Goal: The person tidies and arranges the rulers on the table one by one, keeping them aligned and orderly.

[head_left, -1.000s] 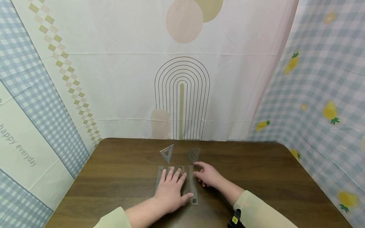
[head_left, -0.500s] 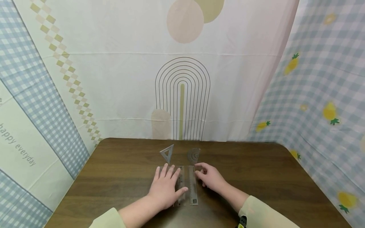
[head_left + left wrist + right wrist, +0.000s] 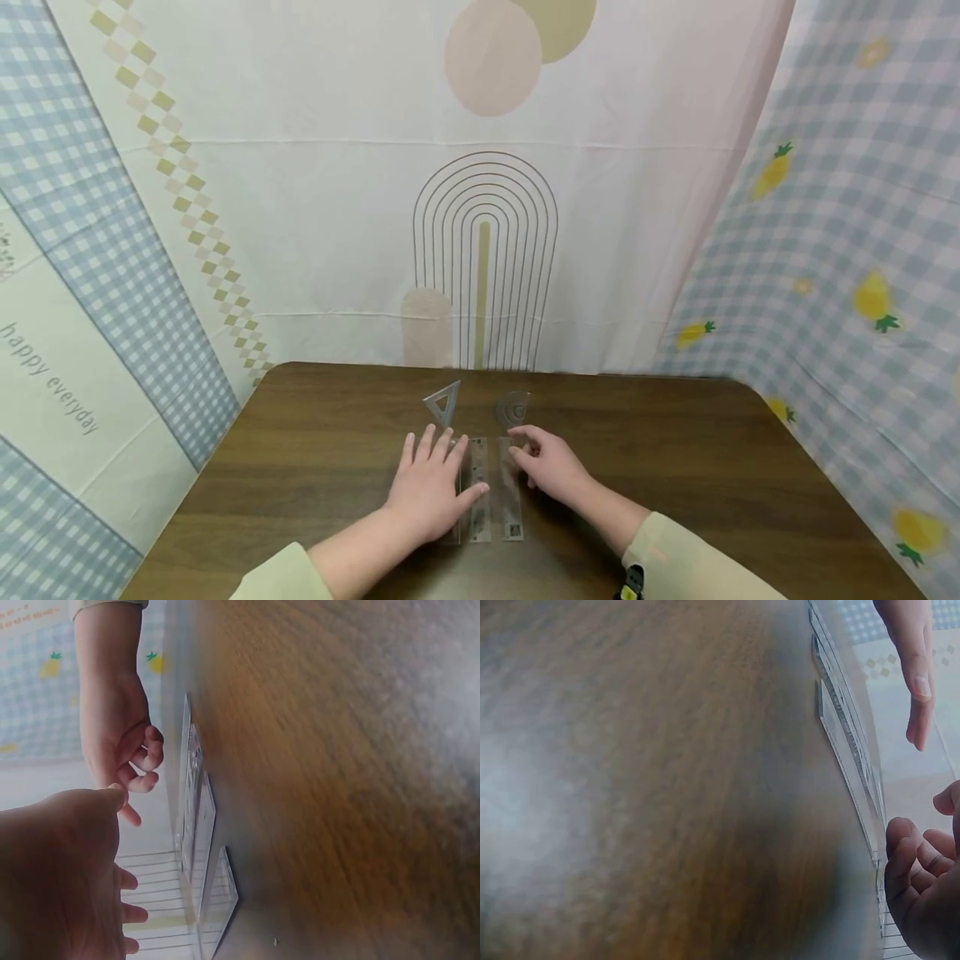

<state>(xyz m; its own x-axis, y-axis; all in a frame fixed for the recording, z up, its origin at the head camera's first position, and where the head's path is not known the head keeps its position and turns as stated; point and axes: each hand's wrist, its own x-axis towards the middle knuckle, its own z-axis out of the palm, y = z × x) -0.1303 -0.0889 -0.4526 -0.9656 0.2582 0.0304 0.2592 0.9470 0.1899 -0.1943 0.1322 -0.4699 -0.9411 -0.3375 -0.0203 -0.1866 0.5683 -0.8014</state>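
Two clear rulers lie lengthwise on the table: a right ruler (image 3: 513, 510) with a dark square mark at its near end, and a middle ruler (image 3: 480, 518) beside it. My left hand (image 3: 426, 493) is spread with straight fingers over a third clear strip, which it mostly hides. The left wrist view shows that hand (image 3: 60, 870) raised above the clear pieces (image 3: 204, 825). Close to the far end of the right ruler is my right hand (image 3: 553, 467), its fingers loosely bent, thumb and index finger apart, nothing between them.
Beyond the rulers lie a clear triangular set square (image 3: 451, 404) and a clear protractor (image 3: 504, 409). The brown wooden table (image 3: 675, 450) ends at a pale patterned curtain (image 3: 337, 250). A black band with a yellow face (image 3: 630, 587) is at the right sleeve.
My left hand has shifted left and slightly away from me, uncovering the middle ruler, which now stands separate from the right one. My right hand has stayed almost in place.
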